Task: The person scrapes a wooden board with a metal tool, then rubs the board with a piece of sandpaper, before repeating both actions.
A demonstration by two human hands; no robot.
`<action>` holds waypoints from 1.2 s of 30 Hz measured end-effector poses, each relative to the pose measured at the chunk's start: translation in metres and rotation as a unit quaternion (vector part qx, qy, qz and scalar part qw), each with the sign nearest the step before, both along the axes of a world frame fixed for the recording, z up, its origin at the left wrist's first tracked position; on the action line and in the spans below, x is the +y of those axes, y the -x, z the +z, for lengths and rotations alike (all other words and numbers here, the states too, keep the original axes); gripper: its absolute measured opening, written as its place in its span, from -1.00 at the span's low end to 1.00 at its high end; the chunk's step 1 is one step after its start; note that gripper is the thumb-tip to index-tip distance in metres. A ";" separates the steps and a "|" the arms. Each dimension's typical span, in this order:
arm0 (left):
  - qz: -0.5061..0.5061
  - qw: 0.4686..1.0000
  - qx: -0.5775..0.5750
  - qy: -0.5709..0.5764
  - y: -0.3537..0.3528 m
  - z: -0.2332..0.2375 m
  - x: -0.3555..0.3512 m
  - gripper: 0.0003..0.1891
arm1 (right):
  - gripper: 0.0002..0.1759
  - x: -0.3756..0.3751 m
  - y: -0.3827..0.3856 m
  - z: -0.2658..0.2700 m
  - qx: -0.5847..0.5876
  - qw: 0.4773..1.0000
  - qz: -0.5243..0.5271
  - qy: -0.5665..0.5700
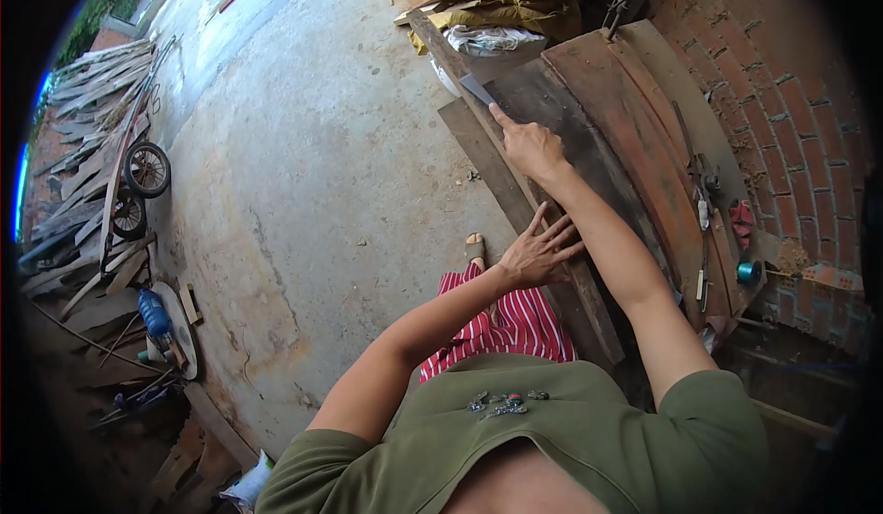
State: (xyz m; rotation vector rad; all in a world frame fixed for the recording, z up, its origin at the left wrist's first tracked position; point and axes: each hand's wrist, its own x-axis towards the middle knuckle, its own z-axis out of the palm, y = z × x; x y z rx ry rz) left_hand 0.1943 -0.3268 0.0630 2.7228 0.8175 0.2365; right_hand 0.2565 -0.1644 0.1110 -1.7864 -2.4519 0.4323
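Observation:
My right hand (pixel 533 149) is wrapped round the handle of a flat-bladed tool (pixel 476 90), its index finger stretched along it. The blade rests at the edge of a long narrow wooden plank (pixel 444 50). Lower down, my left hand (pixel 541 249) lies with fingers spread on the same plank. The tool's handle is hidden inside my right hand. Beside the plank is a dark wooden surface (pixel 552 114).
Reddish boards (pixel 635 137) and hand tools (pixel 706 178) lie to the right, near a brick wall (pixel 782 137). A teal spool (pixel 749 272) sits at their edge. Stacked planks (pixel 87 146), wheels (pixel 147 168) and a blue bottle (pixel 154 314) are at the left.

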 end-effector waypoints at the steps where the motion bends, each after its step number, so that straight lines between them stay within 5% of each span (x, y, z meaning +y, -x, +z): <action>1: 0.001 1.000 0.010 -0.017 -0.001 -0.001 -0.001 -0.13 | -0.34 -0.017 -0.009 0.003 0.003 1.000 -0.008 0.000; 7: -0.039 0.991 0.067 0.114 -0.010 -0.003 -0.030 -0.03 | -0.35 -0.105 -0.056 0.022 -0.026 0.998 0.001 0.056; 12: -0.011 0.999 0.019 0.040 -0.012 -0.001 -0.031 -0.02 | -0.37 -0.011 -0.004 0.003 -0.003 1.000 -0.017 0.022; 17: 0.030 0.999 0.038 -0.010 -0.018 -0.005 -0.041 -0.05 | -0.34 -0.076 -0.054 0.010 -0.024 0.998 -0.005 0.062; 18: 0.030 0.998 0.055 -0.013 -0.018 0.003 -0.042 -0.27 | -0.32 -0.100 -0.069 0.020 -0.027 0.996 -0.004 0.085; 24: -0.084 0.993 0.009 -0.088 -0.032 0.000 -0.045 -0.55 | -0.34 -0.191 -0.132 0.056 -0.022 0.990 -0.013 0.135; 27: -0.103 0.990 -0.042 -0.091 -0.046 0.008 -0.028 -0.66 | -0.40 -0.211 -0.154 0.060 0.089 0.981 -0.087 0.148; 29: -0.177 0.977 0.030 -0.119 -0.055 0.013 -0.010 -0.74 | -0.44 -0.228 -0.168 0.044 0.190 0.963 -0.161 0.101; 30: -0.183 0.964 -0.037 -0.191 -0.055 0.011 -0.010 -0.83 | -0.44 -0.237 -0.175 0.032 0.219 0.960 -0.165 0.057; 33: -0.125 0.974 -0.058 -0.182 -0.055 0.010 -0.016 -0.80 | -0.46 -0.267 -0.188 0.001 0.245 0.950 -0.193 0.010; 36: -0.132 0.972 -0.054 -0.187 -0.050 -0.003 -0.022 -0.75 | -0.47 -0.287 -0.186 0.018 0.273 0.905 -0.293 0.146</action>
